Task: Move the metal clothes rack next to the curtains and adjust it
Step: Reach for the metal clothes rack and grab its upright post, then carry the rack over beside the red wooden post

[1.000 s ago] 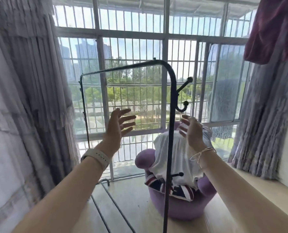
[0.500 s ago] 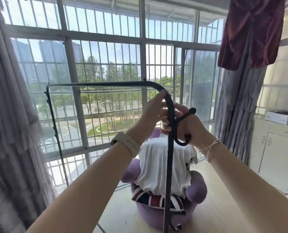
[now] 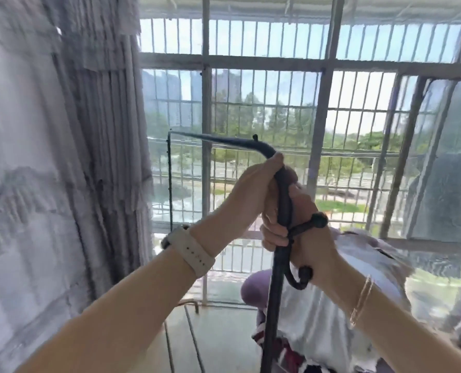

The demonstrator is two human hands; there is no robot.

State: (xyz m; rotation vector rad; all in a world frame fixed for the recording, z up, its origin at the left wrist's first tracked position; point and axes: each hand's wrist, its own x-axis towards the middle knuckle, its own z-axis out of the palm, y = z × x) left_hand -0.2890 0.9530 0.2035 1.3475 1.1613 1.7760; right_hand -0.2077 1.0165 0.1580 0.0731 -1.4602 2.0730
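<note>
Two hands [image 3: 253, 195] gripping curved black metal rack [image 3: 283, 208]

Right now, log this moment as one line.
left hand shut on rack | right hand shut on rack | curtain left

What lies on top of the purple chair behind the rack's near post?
A white cloth drapes over the purple chair, striped fabric beneath it. The seat itself is covered.

No legible text (anywhere visible)
</note>
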